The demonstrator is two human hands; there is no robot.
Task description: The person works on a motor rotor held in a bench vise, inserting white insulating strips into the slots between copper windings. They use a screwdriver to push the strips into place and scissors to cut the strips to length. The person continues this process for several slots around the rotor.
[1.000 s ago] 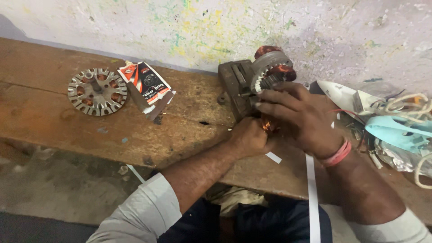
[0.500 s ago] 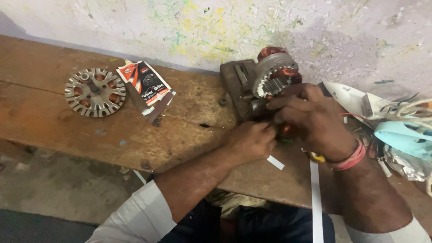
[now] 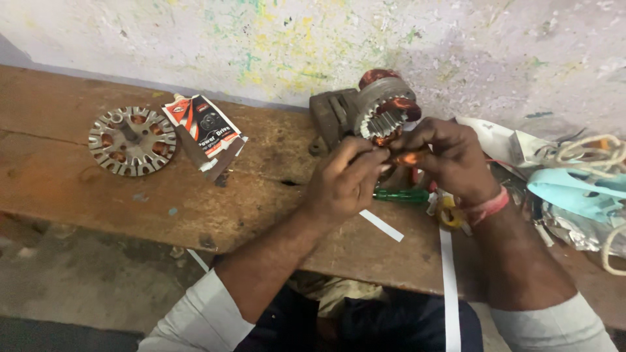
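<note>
Copper-wound stator (image 3: pixel 385 107) stands just above your hands at upper centre, toothed face towards you; left hand (image 3: pixel 345 182) and right hand (image 3: pixel 450 156) pinch an orange strip (image 3: pixel 409 158) beneath it.

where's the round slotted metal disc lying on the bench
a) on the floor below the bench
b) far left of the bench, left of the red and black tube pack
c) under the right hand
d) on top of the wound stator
b: the round slotted metal disc lies flat on the wooden bench at its left end, just left of the red and black tube pack, well away from both hands.
</note>
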